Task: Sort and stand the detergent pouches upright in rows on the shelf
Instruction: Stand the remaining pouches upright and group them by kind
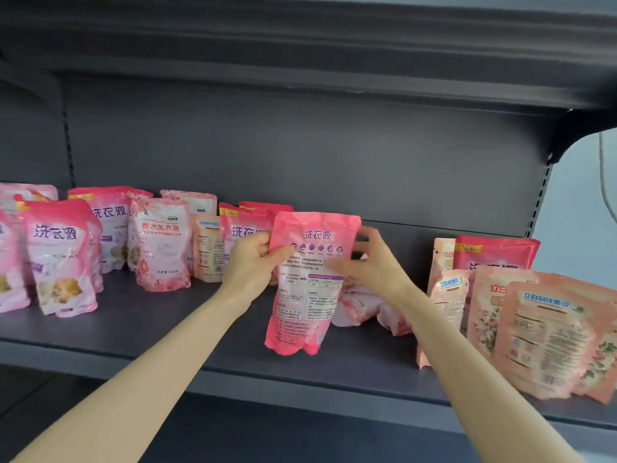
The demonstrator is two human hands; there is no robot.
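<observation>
Forearms reached in from below. Left hand [252, 262] pinched the upper left edge of the pink detergent pouch [305, 295], upright at mid-shelf [160, 329], back side outward. Right hand [365, 259], fingers spread at the pouch's right edge, was motion-blurred; its grasp was unclear. It partly hid toppled pouches [359, 304].

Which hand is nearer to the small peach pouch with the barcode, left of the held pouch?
Left. The left hand, gripping the pink pouch by its left edge, is just right of the peach pouch; the right hand is farther right, at the pink pouch's other edge.
</observation>
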